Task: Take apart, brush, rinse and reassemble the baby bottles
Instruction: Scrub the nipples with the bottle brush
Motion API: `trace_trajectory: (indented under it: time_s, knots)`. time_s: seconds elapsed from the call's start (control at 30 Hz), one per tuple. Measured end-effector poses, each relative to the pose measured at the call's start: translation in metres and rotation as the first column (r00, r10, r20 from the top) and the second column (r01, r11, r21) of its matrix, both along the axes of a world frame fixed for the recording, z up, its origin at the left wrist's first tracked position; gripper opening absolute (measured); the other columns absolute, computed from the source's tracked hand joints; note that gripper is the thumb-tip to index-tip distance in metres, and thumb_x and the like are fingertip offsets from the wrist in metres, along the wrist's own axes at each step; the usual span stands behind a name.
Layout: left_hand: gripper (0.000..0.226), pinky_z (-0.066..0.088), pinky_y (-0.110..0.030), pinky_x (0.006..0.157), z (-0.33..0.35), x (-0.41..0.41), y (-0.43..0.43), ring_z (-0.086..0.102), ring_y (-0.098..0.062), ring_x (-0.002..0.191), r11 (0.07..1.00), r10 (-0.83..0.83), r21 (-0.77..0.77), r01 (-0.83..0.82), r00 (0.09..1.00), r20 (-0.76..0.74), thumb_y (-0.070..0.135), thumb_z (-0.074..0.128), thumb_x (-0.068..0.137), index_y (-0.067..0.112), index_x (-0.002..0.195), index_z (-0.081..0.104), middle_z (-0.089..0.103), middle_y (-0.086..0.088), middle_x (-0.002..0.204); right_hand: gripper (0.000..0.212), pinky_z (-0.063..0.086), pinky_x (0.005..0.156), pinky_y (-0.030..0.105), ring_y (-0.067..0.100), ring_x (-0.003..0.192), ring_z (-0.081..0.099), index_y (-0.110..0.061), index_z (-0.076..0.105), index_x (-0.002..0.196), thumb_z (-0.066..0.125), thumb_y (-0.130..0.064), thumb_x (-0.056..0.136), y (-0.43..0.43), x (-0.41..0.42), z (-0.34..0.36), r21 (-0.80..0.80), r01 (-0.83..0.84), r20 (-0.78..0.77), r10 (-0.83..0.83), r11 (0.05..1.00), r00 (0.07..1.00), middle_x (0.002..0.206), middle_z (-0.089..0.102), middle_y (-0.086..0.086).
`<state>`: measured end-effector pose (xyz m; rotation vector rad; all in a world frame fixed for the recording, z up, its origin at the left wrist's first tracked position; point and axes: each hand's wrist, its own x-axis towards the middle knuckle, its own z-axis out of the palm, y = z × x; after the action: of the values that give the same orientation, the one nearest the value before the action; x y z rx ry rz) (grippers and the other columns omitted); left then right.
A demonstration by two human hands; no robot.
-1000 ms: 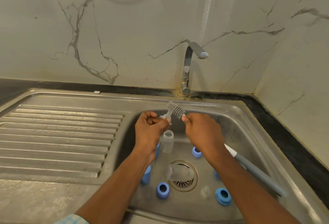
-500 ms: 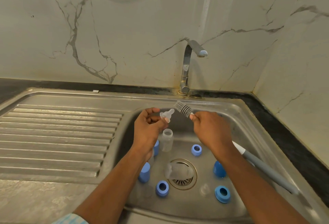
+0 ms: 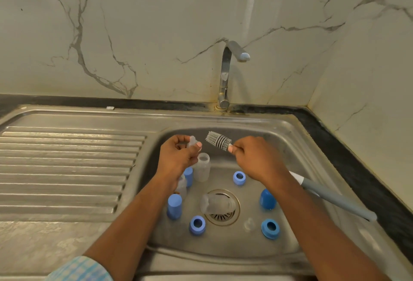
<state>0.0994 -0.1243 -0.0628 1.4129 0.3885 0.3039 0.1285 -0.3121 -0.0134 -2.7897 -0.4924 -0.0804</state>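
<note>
1. One clear nipple is being pinched between the thumb and fingers of the left hand, above the back-left part of the sink basin.
2. One bottle brush is being gripped by the right hand, fingers clenched round its neck just behind the bristle head. The bristles are being pointed at the nipple, near it but apart. The grey handle is being carried out past the right forearm, over the basin's right side.
3. Three clear bottles are being counted in the basin. The upright bottle is open-mouthed, just below the left hand. The lying bottle is on its side across the drain. The third bottle is mostly hidden behind the left wrist.
4. Three blue caps are being counted: one just left of the upright bottle, one near-left, one right of the drain.
5. Three blue rings are being counted: one behind the drain, one near-left of it, one near-right.
6. A second nipple, faint, is being seen on the basin floor between the two near rings.
7. One faucet is being seen behind the basin, and one ribbed drainboard to the left of it.
8. A strip of stone bench and a checked sleeve are being seen at the lower left.
</note>
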Motion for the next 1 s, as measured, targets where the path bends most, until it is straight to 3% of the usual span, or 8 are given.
trace_trajectory:
  time_s: [0.1,0.2,0.33,0.5,0.67,0.8,0.87,1.0]
  knots:
    - [0.021,0.058,-0.033,0.081,-0.007,0.001,-0.003,0.071,-0.017,0.090,0.942,-0.010,0.336,0.011,1.000,-0.005,0.032,0.076,0.087,0.021,0.098,0.062,0.074,0.000,0.097,0.046,0.031,0.053,0.031,0.025,0.059,0.048,-0.021,0.040,0.057,0.052,-0.037,0.099,-0.011,0.004,-0.002,0.005,0.067,-0.062,-0.066,0.998,0.996,0.055,0.046,-0.001]
    - [0.019,0.053,-0.029,0.081,-0.013,0.006,-0.016,0.068,-0.009,0.089,0.840,-0.080,0.537,0.081,0.996,-0.026,0.035,0.076,0.087,0.023,0.096,0.064,0.071,0.007,0.096,0.044,0.033,0.055,0.030,0.025,0.062,0.047,-0.023,0.040,0.059,0.053,-0.036,0.099,-0.020,0.011,-0.005,0.027,0.109,-0.084,-0.106,0.994,0.991,0.057,0.044,-0.001]
    - [0.023,0.045,-0.030,0.076,-0.013,0.031,-0.033,0.061,-0.014,0.089,0.533,-0.192,0.814,0.229,0.970,-0.147,0.035,0.079,0.083,0.022,0.100,0.071,0.063,0.006,0.096,0.045,0.029,0.052,0.029,0.021,0.056,0.042,-0.023,0.039,0.058,0.054,-0.034,0.099,-0.034,0.022,-0.010,0.075,0.139,-0.112,-0.131,0.987,0.985,0.057,0.043,-0.001]
    - [0.026,0.052,-0.036,0.082,-0.031,0.072,-0.042,0.065,-0.029,0.098,0.327,-0.198,0.846,0.422,0.905,-0.376,0.023,0.078,0.082,0.017,0.107,0.071,0.071,-0.004,0.103,0.044,0.031,0.051,0.029,0.019,0.053,0.044,-0.020,0.042,0.060,0.055,-0.034,0.099,-0.045,0.034,-0.022,0.089,0.182,-0.184,-0.163,0.979,0.969,0.056,0.047,0.002]
    - [0.032,0.044,-0.032,0.078,-0.055,0.096,-0.057,0.062,-0.031,0.107,0.072,-0.162,0.881,0.467,0.877,-0.452,0.017,0.066,0.085,0.026,0.116,0.068,0.067,-0.006,0.117,0.042,0.033,0.054,0.029,0.022,0.057,0.047,-0.020,0.042,0.062,0.055,-0.036,0.098,-0.049,0.046,-0.031,0.106,0.191,-0.202,-0.167,0.976,0.965,0.058,0.046,0.001]
    - [0.028,0.034,-0.033,0.098,-0.067,0.109,-0.065,0.055,-0.025,0.118,-0.271,-0.108,0.856,0.440,0.870,-0.481,0.022,0.066,0.089,0.027,0.116,0.065,0.066,-0.002,0.117,0.039,0.032,0.054,0.029,0.027,0.064,0.051,-0.018,0.045,0.065,0.057,-0.036,0.097,-0.048,0.052,-0.037,0.080,0.192,-0.214,-0.171,0.978,0.962,0.059,0.046,0.002]
    - [0.026,0.030,-0.033,0.100,-0.071,0.114,-0.067,0.053,-0.023,0.119,-0.403,-0.074,0.816,0.415,0.874,-0.481,0.023,0.065,0.090,0.026,0.116,0.066,0.066,0.000,0.116,0.040,0.031,0.053,0.029,0.028,0.066,0.050,-0.017,0.044,0.064,0.056,-0.035,0.097,-0.048,0.053,-0.039,0.064,0.187,-0.218,-0.169,0.980,0.961,0.059,0.044,0.002]
    - [0.024,0.030,-0.034,0.098,-0.084,0.117,-0.069,0.054,-0.021,0.117,-0.508,-0.044,0.760,0.404,0.870,-0.492,0.022,0.065,0.090,0.026,0.114,0.066,0.067,0.003,0.115,0.028,0.037,0.064,0.030,0.028,0.071,0.051,-0.015,0.054,0.080,0.055,-0.037,0.098,-0.047,0.056,-0.041,0.051,0.170,-0.207,-0.156,0.984,0.966,0.063,0.044,0.000]
